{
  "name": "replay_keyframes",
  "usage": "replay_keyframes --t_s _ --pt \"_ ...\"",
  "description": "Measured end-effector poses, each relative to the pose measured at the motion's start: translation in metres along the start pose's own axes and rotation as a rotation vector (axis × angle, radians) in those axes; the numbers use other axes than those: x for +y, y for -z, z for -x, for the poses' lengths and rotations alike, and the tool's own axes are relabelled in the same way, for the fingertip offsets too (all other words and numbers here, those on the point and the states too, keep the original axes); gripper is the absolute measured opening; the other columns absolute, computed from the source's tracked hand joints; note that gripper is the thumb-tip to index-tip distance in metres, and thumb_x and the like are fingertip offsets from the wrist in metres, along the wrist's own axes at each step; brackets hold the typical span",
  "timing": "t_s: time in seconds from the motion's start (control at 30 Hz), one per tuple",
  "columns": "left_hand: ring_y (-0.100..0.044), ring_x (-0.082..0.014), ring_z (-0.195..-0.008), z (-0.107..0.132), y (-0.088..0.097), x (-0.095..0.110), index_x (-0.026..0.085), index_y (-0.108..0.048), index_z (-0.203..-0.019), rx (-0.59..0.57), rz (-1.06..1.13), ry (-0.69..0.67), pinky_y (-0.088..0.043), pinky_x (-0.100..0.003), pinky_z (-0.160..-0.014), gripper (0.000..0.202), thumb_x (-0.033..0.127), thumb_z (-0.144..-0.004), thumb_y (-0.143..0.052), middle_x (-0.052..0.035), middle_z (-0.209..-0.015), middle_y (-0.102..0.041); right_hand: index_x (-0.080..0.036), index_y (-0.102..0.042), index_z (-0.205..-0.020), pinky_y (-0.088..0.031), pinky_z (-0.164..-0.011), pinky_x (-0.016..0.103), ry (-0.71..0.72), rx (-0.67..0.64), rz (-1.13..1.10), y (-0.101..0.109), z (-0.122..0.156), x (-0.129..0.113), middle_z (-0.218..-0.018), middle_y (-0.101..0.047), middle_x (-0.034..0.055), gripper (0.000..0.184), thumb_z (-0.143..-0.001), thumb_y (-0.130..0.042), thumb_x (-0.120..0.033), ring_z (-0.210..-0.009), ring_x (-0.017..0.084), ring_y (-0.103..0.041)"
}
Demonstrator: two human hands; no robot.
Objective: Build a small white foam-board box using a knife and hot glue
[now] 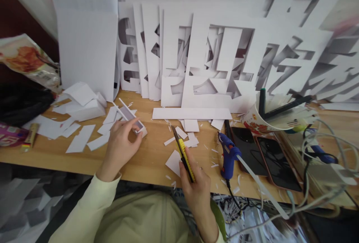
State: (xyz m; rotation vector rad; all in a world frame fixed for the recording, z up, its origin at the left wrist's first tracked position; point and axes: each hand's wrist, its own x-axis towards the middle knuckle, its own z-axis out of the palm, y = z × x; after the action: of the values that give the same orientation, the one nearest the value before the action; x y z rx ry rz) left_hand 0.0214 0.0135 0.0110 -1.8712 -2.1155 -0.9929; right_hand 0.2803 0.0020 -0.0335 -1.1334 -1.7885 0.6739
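My left hand [123, 142] pinches the near end of a small white open box-like piece [129, 115], which is narrow with low side walls and tilts up off the wooden table. In my right hand [195, 181] is a yellow-and-black utility knife [185, 157], its blade out and pointing up and away from me. Around the knife lie small white offcuts [191, 140] and a square white scrap [174, 161] partly behind my right hand. A long white strip [192, 114] rests flat beyond both hands.
A blue glue gun [228, 155] with its stick and cord stands on the right, beside two phones [277, 160]. A paper cup [260, 119] holds pens. Cut-out white boards [174, 55] lean at the back. White scraps [81, 138] and a snack bag [28, 61] are left.
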Motion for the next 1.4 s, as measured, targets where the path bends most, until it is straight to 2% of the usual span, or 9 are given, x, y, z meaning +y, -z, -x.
replay_keyframes --t_s 0.13,0.23,0.43,0.7,1.03,1.23,1.4 --pt "-0.069 -0.0277 -0.097 -0.007 0.009 -0.001 0.024 -0.06 -0.133 -0.054 0.033 0.015 -0.052 -0.046 -0.104 0.041 0.032 -0.092 -0.059 -0.0017 -0.087 -0.075 -0.019 -0.062 -0.149 -0.061 -0.069 0.024 0.004 0.004 0.003 0.0 -0.002 -0.001 -0.112 -0.083 0.0115 0.046 -0.104 -0.057 -0.023 -0.078 0.02 -0.081" --pt "-0.071 -0.0273 -0.101 -0.012 0.014 -0.002 0.026 -0.059 -0.137 -0.098 0.025 0.019 -0.049 -0.046 -0.109 0.046 0.032 -0.091 -0.059 -0.0003 -0.088 -0.076 -0.02 -0.061 -0.15 -0.06 -0.066 0.025 0.026 0.008 0.01 0.001 -0.004 -0.003 -0.111 -0.084 0.0107 0.046 -0.104 -0.056 -0.023 -0.073 0.019 -0.079" --pt "-0.071 -0.0268 -0.101 -0.012 0.016 0.0 0.025 -0.061 -0.134 -0.129 0.0 0.035 -0.051 -0.044 -0.106 0.045 0.034 -0.09 -0.058 -0.0006 -0.088 -0.075 -0.018 -0.062 -0.148 -0.059 -0.064 0.025 0.037 0.017 0.011 0.002 -0.004 -0.004 -0.11 -0.084 0.0118 0.045 -0.104 -0.056 -0.022 -0.07 0.019 -0.078" --pt "-0.073 -0.0233 -0.092 -0.014 0.019 0.004 0.026 -0.06 -0.138 -0.162 0.017 0.081 -0.057 -0.035 -0.091 0.051 0.037 -0.088 -0.06 0.0008 -0.09 -0.075 -0.02 -0.062 -0.148 -0.063 -0.077 0.025 0.018 -0.017 -0.035 0.002 -0.004 -0.003 -0.117 -0.082 0.0108 0.046 -0.103 -0.057 -0.019 -0.09 0.021 -0.081" --pt "-0.074 -0.0255 -0.095 -0.008 0.018 0.0 0.029 -0.059 -0.14 -0.136 -0.016 0.038 -0.057 -0.039 -0.091 0.048 0.036 -0.092 -0.059 -0.0009 -0.094 -0.076 -0.018 -0.062 -0.148 -0.063 -0.071 0.026 0.036 -0.021 -0.039 0.003 -0.004 -0.002 -0.113 -0.083 0.0126 0.043 -0.105 -0.053 -0.022 -0.083 0.021 -0.081" --pt "-0.073 -0.0228 -0.091 -0.009 0.02 0.0 0.028 -0.058 -0.139 -0.135 0.01 -0.019 -0.058 -0.036 -0.091 0.048 0.033 -0.091 -0.06 0.0007 -0.089 -0.074 -0.02 -0.061 -0.149 -0.062 -0.072 0.026 0.037 -0.044 -0.05 0.004 -0.005 -0.004 -0.106 -0.084 0.0102 0.044 -0.105 -0.053 -0.021 -0.076 0.02 -0.079" --pt "-0.073 -0.0234 -0.094 -0.011 0.021 0.003 0.026 -0.056 -0.142 -0.175 -0.016 -0.045 -0.056 -0.043 -0.102 0.051 0.031 -0.092 -0.059 0.0013 -0.09 -0.074 -0.02 -0.061 -0.149 -0.062 -0.075 0.025 0.036 -0.047 -0.06 0.005 -0.006 -0.004 -0.109 -0.083 0.01 0.044 -0.106 -0.052 -0.021 -0.084 0.02 -0.081"
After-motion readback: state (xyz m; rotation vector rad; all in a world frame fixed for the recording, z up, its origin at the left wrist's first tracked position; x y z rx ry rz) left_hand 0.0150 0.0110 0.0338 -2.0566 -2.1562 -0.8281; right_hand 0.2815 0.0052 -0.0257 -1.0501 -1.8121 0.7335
